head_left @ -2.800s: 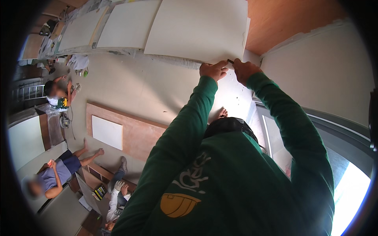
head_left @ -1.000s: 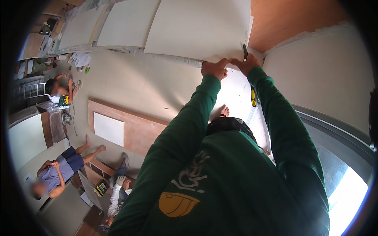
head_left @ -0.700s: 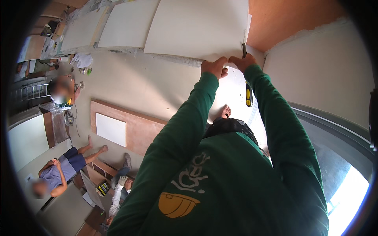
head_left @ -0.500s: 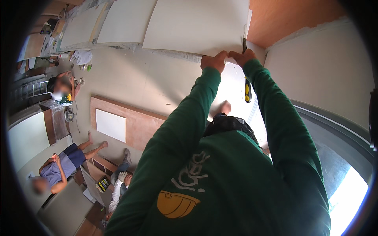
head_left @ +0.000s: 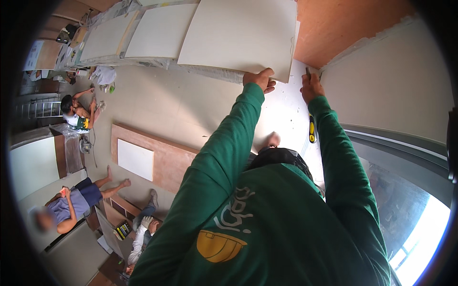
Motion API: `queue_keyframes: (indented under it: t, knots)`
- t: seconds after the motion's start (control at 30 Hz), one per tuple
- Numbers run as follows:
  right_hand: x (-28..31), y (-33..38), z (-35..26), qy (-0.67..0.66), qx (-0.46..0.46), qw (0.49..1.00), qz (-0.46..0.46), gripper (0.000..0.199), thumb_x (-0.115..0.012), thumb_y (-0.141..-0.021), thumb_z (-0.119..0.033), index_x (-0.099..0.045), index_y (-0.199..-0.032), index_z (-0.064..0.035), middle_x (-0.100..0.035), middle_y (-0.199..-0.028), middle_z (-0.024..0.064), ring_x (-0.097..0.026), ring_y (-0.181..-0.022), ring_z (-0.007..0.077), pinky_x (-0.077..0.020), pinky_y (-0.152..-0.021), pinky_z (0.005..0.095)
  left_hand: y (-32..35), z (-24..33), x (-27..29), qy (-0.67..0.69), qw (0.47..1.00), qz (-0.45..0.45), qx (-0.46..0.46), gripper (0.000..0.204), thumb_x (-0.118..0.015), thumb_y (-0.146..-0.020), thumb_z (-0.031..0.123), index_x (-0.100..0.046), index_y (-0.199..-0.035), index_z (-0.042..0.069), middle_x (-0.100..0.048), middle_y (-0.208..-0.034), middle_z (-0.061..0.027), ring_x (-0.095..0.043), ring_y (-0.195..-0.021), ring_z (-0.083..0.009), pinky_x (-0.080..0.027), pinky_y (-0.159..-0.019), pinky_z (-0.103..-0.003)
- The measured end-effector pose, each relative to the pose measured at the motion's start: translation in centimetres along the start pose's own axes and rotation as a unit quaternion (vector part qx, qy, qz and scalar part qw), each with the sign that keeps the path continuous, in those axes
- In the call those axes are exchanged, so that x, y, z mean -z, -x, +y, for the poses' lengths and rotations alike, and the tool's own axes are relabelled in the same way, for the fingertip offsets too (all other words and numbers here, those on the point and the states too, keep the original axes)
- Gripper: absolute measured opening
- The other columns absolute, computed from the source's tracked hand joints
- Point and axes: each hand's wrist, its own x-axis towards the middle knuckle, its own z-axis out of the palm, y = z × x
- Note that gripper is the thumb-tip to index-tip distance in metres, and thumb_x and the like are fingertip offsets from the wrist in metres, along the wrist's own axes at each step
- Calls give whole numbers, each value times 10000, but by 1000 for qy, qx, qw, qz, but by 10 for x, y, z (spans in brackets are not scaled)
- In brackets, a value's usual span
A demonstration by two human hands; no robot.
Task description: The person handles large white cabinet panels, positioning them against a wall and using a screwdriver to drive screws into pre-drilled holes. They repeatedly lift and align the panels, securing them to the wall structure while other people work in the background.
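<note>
Apparently the left hand (head_left: pixel 259 80) alone steadies the white panel (head_left: pixel 238 33), its thumb on top and its fingers curled at the lower edge, clamped near the corner. The panel lies at the top of the view, rightmost of a row over plastic wrap (head_left: pixel 217 72). Well apart from that corner, the right hand (head_left: pixel 312 86) has its fingers closed around a dark tool (head_left: pixel 307 71), whose tip points up. A black-and-yellow handle (head_left: pixel 312 129) shows beside the right forearm (whether it belongs to that tool, I cannot tell).

A slackened left grip would likely let the panel shift, or its corner knock and chip. A careless turn of the right wrist could scrape the pale wall (head_left: pixel 386 86) just beside it, I would judge; and a dropped tool might land near the bare foot (head_left: pixel 273 139) below.

The wall and the grey frame (head_left: pixel 396 143) crowd the right side, so the right elbow has less room that way. Leftward, a second panel (head_left: pixel 161 31) sits next in the row, leaving little space for sliding. On the floor lies a brown board (head_left: pixel 169 155) bearing a white sheet (head_left: pixel 135 159); further off are a crouching co-worker (head_left: pixel 75 121), a cable (head_left: pixel 94 148) and someone in purple (head_left: pixel 70 205).
</note>
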Motion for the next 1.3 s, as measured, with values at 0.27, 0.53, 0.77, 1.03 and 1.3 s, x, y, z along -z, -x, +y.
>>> queue_keyframes:
  t: [0.27,0.53,0.77,1.03,1.3]
  knots:
    - [8,29,-16,87,65,994,3,317,-514,-1005,-338,-602,-1022,-34,-692,-810,163,-690,-780,312,-528,-763,434,9,-7,-17,18,995,98,-30,399,-806,-745,112,-536,-997,-38,-651,-820,-131,-633,-563,-190,-579,-504,-339]
    - [45,45,-17,-158,-68,982,-73,320,-540,-998,-371,-601,-998,-57,-604,-751,55,-514,-465,152,-447,-407,334,20,-11,28,-18,996,-82,31,431,-785,-872,337,-560,-1056,19,-698,-909,-109,-706,-715,-206,-640,-631,-359]
    - [35,15,70,-100,3,989,-108,210,-615,-938,-233,-655,-1037,-52,-681,-805,62,-498,-511,113,-426,-453,318,31,-21,77,-410,843,100,-333,425,-769,-878,227,-555,-1196,43,-696,-1077,-134,-699,-912,-300,-599,-785,-421]
    - [28,28,-16,-223,-136,938,-227,272,-652,-928,-258,-655,-1105,-52,-717,-864,70,-441,-499,90,-375,-434,292,53,30,40,-625,597,99,-493,853,-884,-704,138,-448,-1436,95,-205,-1612,-190,-351,-1405,-380,-430,-1085,-464]
    - [26,26,12,-212,-125,951,-187,317,-690,-894,-311,-700,-1071,-48,-739,-864,85,-470,-478,88,-393,-421,287,25,80,147,-514,662,181,-514,1103,-890,-647,546,-378,-1493,59,-138,-1602,-320,-224,-1420,-526,-271,-1151,-600]
